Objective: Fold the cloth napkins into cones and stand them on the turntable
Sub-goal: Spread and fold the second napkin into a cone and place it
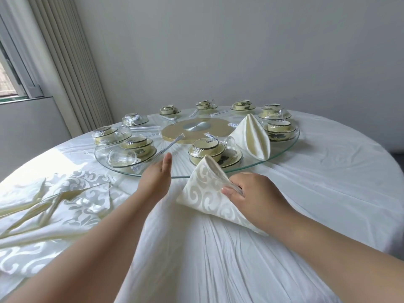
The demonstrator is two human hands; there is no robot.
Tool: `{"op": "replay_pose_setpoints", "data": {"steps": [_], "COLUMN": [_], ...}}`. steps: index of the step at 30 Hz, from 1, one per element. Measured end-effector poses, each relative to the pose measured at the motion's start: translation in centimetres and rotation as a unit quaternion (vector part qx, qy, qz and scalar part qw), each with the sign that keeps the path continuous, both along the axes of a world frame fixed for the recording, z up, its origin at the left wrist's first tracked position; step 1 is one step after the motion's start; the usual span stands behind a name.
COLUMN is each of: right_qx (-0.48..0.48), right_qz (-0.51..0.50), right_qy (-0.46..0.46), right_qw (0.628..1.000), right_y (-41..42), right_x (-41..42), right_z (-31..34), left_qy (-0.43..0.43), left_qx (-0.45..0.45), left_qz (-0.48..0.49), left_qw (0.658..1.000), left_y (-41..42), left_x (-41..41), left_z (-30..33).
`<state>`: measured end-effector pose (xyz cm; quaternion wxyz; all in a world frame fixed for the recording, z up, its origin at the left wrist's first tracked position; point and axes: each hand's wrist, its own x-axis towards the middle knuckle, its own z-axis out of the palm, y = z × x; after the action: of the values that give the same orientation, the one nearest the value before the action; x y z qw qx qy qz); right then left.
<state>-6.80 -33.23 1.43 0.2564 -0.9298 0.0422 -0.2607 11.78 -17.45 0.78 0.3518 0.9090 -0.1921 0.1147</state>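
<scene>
The right hand (pixel 251 195) grips a cone-shaped napkin (pixel 207 193) near its open lower edge, thumb on the outside and fingers curled into the fold. This cone leans on the tablecloth (pixel 328 171) at the near edge of the table, its tip pointing up and away toward the turntable (pixel 284 147) and lying just short of the glass rim. The left hand (pixel 156 176) is flat, fingers straight and together, edge-on, holding nothing; its fingertips reach the turntable's near rim, just left of the cone.

A finished cone (pixel 251 136) stands upright on the right part of the turntable, beside a bowl-and-plate set (pixel 281 130). More wrapped sets ring the glass, one (pixel 207 149) at the near edge just behind the held cone's tip. Upturned glasses (pixel 122 158) and wrapped chopsticks (pixel 168 145) lie between them. A gold disc (pixel 175 132) with a metal hub sits at the centre.

Unfolded napkins (pixel 65 206) lie heaped along the left edge of the table.
</scene>
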Motion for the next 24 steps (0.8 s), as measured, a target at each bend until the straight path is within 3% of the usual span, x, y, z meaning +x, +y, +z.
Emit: {"op": "replay_pose_setpoints", "data": {"steps": [3,5,13,18,24], "right_qx": [0.0,-0.001,-0.002,-0.001,0.009], "right_qz": [-0.004,-0.008,-0.047,-0.09,-0.137], "right_qy": [-0.02,-0.034,-0.095,-0.11,-0.083], "right_qw": [1.0,0.999,0.994,0.99,0.987], "right_y": [-0.5,-0.8,-1.4,-1.1,-0.4], "right_x": [0.4,0.6,1.9,4.9,9.4], "right_z": [-0.3,-0.1,4.0,5.5,4.6], "left_qy": [0.089,0.086,0.062,0.085,0.248], "left_qx": [0.166,0.221,0.238,0.201,0.032], "left_qz": [-0.018,-0.028,-0.032,-0.068,-0.117], "left_qw": [0.982,0.971,0.969,0.973,0.961], "left_y": [1.8,2.0,0.7,-0.9,-1.5], "left_x": [2.3,2.6,0.8,-0.3,-0.8], "left_z": [-1.4,-2.1,-1.5,-1.1,1.1]}}
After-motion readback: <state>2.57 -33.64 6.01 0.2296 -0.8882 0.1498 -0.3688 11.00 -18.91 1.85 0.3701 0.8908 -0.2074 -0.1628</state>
